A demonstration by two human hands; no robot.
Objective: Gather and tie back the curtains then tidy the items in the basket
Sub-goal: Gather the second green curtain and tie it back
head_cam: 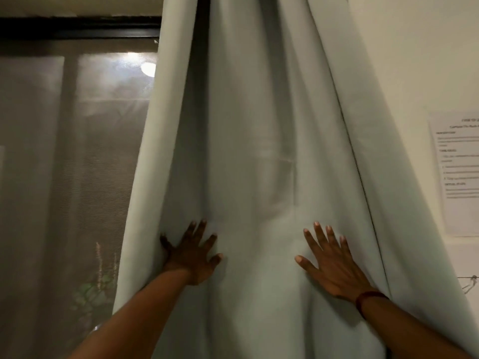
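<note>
— Under your left hand [193, 257], what have you got?

— Your left hand lies flat against the curtain [248, 151], fingers spread and straight, the fingertips pressed into a fold near the cloth's left edge. Nothing is pinched or gripped; the palm simply rests on the fabric.

— And your right hand?

— Your right hand [334, 265] does the same off to the right of the left one, at about the same height, with a smooth stretch of cloth between the two. Its fingers are splayed and straight, the thumb pointing toward your left hand, the palm touching the fabric. A dark red band [369, 297] circles that wrist.

— Where does the curtain go from your hands?

— It rises above both hands in long pale folds, narrowing toward the top of the view, and drops below your forearms out of sight. You have it bunched into a broad column, not tied.

— Beyond your left hand?

— Past the cloth's edge there, a mesh screen [64, 177] covers a dark-framed window [77, 28], with a bright round light [148, 69] glowing through it higher up.

— Beyond your right hand?

— A pale wall [414, 60], and on it a printed sheet of paper [456, 174], its text too blurred to read. The basket does not show.
</note>
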